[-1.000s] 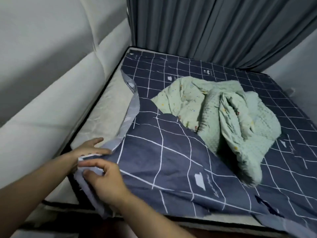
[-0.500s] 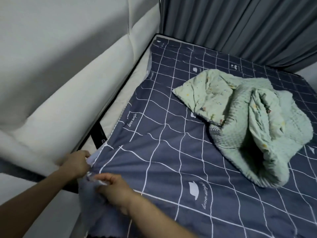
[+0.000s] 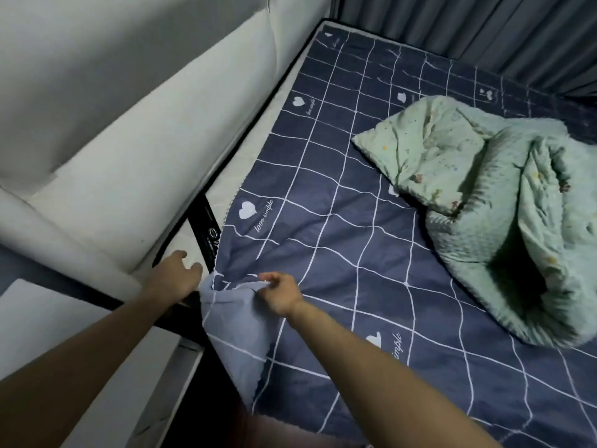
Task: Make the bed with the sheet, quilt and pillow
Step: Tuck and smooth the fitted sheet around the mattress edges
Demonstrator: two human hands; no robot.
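A navy sheet [image 3: 355, 227] with a white grid and heart prints lies spread over the mattress [image 3: 226, 185]. Its near left corner is bunched, with the pale underside hanging over the bed's edge. My right hand [image 3: 279, 294] pinches a fold of that corner. My left hand [image 3: 176, 274] rests on the bare mattress corner beside the sheet's edge, fingers relaxed and holding nothing. A crumpled light green quilt [image 3: 504, 202] lies in a heap on the right half of the bed. No pillow is in view.
A padded white headboard [image 3: 129, 130] runs along the left side of the bed. A black strap [image 3: 206, 224] crosses the mattress edge near my left hand. Grey curtains [image 3: 484, 30] hang behind the far side. A white surface [image 3: 48, 321] sits at lower left.
The folded-back sheet has been drawn flat toward the headboard side. My left hand has let go of the corner and rests on the mattress; my right hand still pinches the sheet.
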